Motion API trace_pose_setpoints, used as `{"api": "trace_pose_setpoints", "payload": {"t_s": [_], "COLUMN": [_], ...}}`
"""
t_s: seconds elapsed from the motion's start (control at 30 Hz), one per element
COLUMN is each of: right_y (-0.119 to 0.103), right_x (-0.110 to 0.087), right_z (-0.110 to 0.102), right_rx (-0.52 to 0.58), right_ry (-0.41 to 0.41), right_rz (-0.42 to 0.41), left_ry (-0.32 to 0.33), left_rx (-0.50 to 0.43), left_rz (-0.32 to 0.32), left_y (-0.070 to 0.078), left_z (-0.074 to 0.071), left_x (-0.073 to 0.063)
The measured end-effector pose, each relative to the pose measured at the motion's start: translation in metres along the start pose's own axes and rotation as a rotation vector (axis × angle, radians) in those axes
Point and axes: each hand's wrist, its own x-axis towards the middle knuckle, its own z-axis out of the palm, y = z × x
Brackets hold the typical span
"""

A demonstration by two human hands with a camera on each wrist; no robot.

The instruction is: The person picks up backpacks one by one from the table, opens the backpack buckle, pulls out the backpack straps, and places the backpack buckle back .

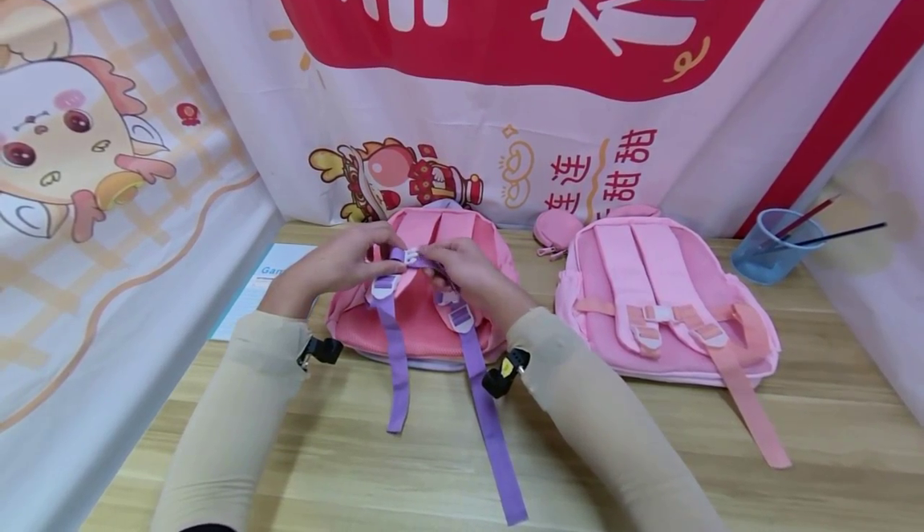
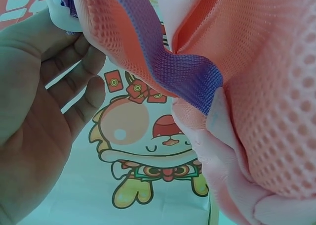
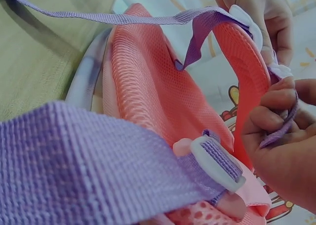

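Note:
A coral-pink backpack stands with its shoulder straps facing me. Across those straps runs a purple chest strap with a small white buckle. My left hand pinches the buckle from the left. From the right, my right hand grips the purple chest strap close to the buckle, a fold of it between curled fingers. White strap adjusters hang below on purple webbing, whose loose ends lie on the table. The left wrist view shows the left hand; its fingertips are partly hidden by white plastic.
A light-pink backpack with a round pouch lies to the right, its buckle joined. Behind it stands a blue cup with two pencils. A printed sheet lies left on the wooden table.

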Motion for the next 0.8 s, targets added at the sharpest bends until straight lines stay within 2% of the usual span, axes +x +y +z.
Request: {"api": "trace_pose_setpoints", "payload": {"t_s": [0.13,0.27,0.43,0.8], "right_y": [-0.0010,-0.0015,-0.0008,0.0009], "right_x": [-0.0015,-0.0026,-0.0032,-0.0033], "right_z": [-0.0008,-0.0002,0.0005,0.0000], "right_rx": [-0.066,-0.115,-0.061,0.055], "right_ry": [-0.017,0.007,0.018,0.023], "right_rz": [-0.017,-0.025,-0.021,0.042], "left_ry": [-0.018,-0.024,-0.022,-0.023], "left_rx": [0.023,0.034,0.014,-0.022], "left_rz": [-0.008,-0.025,-0.033,0.001], "left_y": [0.0025,0.0047,0.0046,-0.0008], "left_z": [-0.0004,-0.0001,0.0009,0.0016], "left_x": [0.0011,0.0017,0.0025,0.0042]}}
